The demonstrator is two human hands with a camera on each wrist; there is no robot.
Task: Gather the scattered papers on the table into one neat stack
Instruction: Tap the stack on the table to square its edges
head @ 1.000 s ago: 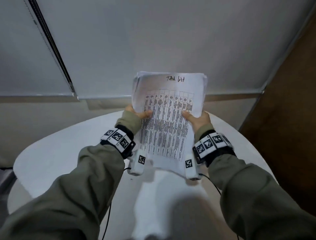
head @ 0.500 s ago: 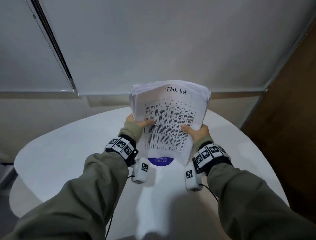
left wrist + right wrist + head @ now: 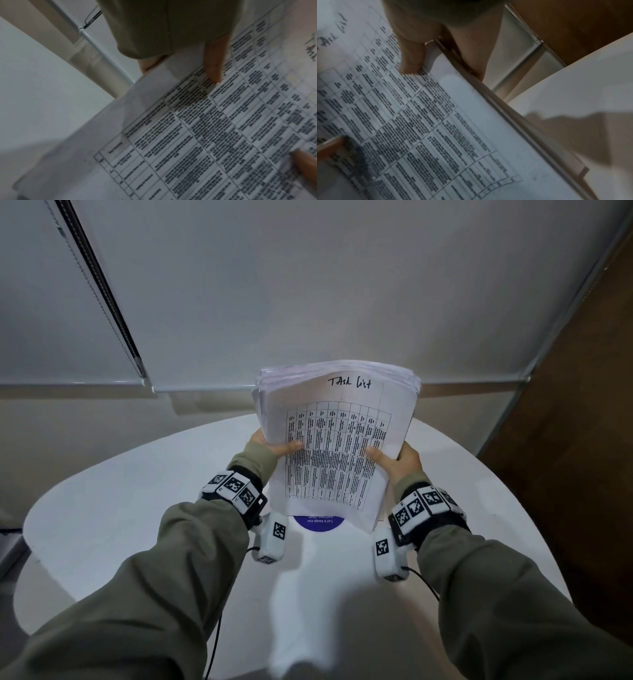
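A thick stack of papers (image 3: pixel 337 440) stands nearly upright over the white round table (image 3: pixel 120 508). Its top sheet carries a printed grid and the handwritten heading "Task list". My left hand (image 3: pixel 274 448) grips the stack's left edge, thumb on the front sheet. My right hand (image 3: pixel 399 460) grips the right edge the same way. The left wrist view shows the printed sheet (image 3: pixel 214 128) with my left thumb (image 3: pixel 214 65) pressed on it. The right wrist view shows the same sheet (image 3: pixel 419 128) under my right thumb (image 3: pixel 411 59). The fingers behind the stack are hidden.
A round purple sticker (image 3: pixel 319 522) with white text lies on the table just under the stack's lower edge. Window blinds (image 3: pixel 274 285) hang behind the table and a brown wood wall (image 3: pixel 582 422) stands at the right.
The stack has come down towards the table and a little nearer to me. Its sheets sit more evenly together at the top. Both hands keep their hold.
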